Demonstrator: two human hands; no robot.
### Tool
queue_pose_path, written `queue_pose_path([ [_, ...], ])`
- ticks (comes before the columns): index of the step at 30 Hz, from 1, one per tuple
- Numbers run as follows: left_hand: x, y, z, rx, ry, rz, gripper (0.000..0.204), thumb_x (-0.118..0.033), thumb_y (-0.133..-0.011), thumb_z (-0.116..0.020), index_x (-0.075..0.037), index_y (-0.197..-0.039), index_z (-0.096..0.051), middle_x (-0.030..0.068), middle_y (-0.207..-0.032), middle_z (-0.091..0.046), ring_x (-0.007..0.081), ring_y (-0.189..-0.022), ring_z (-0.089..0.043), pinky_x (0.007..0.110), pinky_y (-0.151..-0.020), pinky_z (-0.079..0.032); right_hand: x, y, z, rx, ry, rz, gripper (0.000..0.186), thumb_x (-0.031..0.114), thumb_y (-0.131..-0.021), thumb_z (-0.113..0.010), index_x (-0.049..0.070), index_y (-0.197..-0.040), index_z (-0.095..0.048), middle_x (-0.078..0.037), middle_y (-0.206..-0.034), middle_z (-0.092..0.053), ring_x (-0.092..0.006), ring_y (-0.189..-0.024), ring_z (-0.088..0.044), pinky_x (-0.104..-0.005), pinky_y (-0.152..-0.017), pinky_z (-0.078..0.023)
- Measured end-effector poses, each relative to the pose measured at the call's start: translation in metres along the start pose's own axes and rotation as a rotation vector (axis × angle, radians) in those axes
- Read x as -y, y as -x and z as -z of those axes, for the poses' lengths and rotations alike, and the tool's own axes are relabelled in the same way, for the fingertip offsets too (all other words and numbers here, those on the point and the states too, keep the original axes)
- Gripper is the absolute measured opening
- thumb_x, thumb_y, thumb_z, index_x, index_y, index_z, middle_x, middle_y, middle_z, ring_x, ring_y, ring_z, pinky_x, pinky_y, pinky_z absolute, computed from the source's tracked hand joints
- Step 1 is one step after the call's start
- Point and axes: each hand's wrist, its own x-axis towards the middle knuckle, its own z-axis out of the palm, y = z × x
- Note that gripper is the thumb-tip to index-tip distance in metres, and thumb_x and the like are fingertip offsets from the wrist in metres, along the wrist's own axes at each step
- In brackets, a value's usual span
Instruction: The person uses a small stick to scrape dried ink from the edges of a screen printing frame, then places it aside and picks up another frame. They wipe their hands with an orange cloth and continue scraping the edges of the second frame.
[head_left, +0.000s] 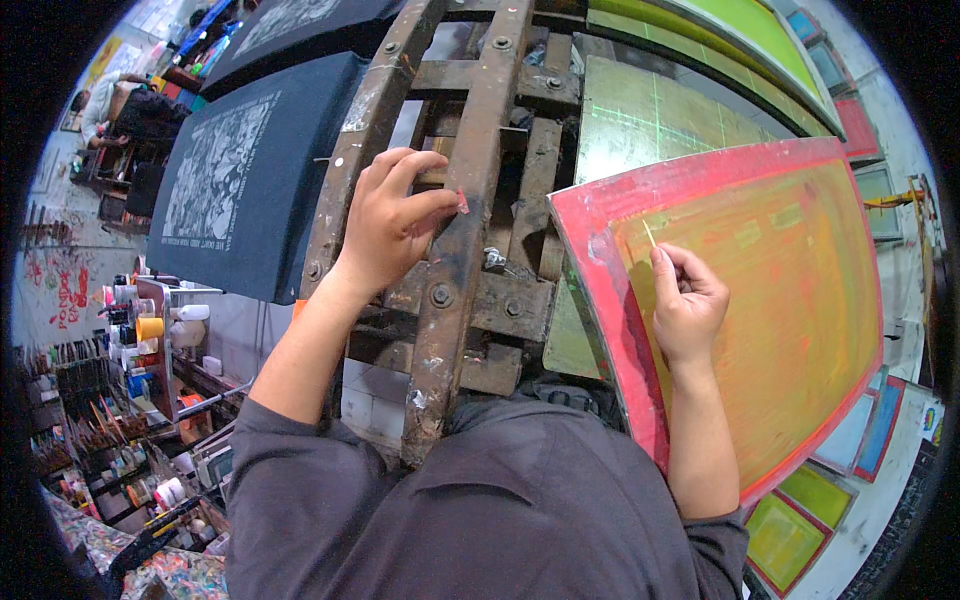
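My left hand is over the rusty metal rails, fingers curled and spread apart, with a gap between thumb and forefinger. A small reddish scrap shows at the thumb tip; I cannot tell whether it sticks to the thumb or lies on the rail. Between thumb and forefinger, my right hand pinches a thin pale stick, its tip pointing up and away. That hand is over a screen printing frame with red-pink borders and a yellow-orange mesh, leaning at a tilt on my right.
Dark printed T-shirts lie stretched on boards at the left. A greenish metal plate with a grid sits behind the frame. Ink containers fill a rack at the left. More screens lean at the right. Another person sits at the far left.
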Motion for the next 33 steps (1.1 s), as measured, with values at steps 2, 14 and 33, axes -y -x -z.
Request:
queue_pose_path([
  [2, 0.002, -0.002, 0.001, 0.044, 0.030, 0.009, 0.015, -0.011, -0.070, -0.070, -0.014, -0.084, -0.068, 0.0050, -0.108, -0.058, 0.0276, -0.105, -0.050, 0.039, -0.085, -0.041, -0.001, 0.000, 0.001, 0.000, 0.017, -0.001, 0.008, 0.005, -0.084, -0.065, -0.003, -0.084, -0.068, 0.005, -0.065, -0.057, -0.0006, -0.056, -0.045, -0.0176, -0.050, -0.035],
  [14, -0.032, 0.003, 0.017, 0.247, -0.216, 0.021, 0.036, -0.015, -0.073, -0.060, -0.010, -0.109, -0.063, 0.0106, -0.129, -0.049, 0.0331, -0.120, -0.041, 0.044, -0.099, -0.031, 0.000, 0.002, -0.003, -0.030, 0.045, -0.013, 0.007, 0.005, -0.080, -0.064, -0.002, -0.080, -0.068, -0.004, -0.063, -0.063, -0.0061, -0.056, -0.055, -0.0217, -0.051, -0.043],
  [33, -0.093, -0.018, -0.045, 0.513, 0.056, -0.027, 0.061, -0.047, -0.080, -0.062, -0.015, -0.130, -0.050, 0.0115, -0.140, -0.042, 0.0306, -0.132, -0.034, 0.053, -0.104, -0.021, 0.002, 0.001, -0.010, 0.046, 0.320, 0.250, 0.008, 0.003, -0.074, -0.064, 0.005, -0.069, -0.057, -0.012, -0.063, -0.055, -0.0292, -0.054, -0.056, -0.0384, -0.048, -0.044],
])
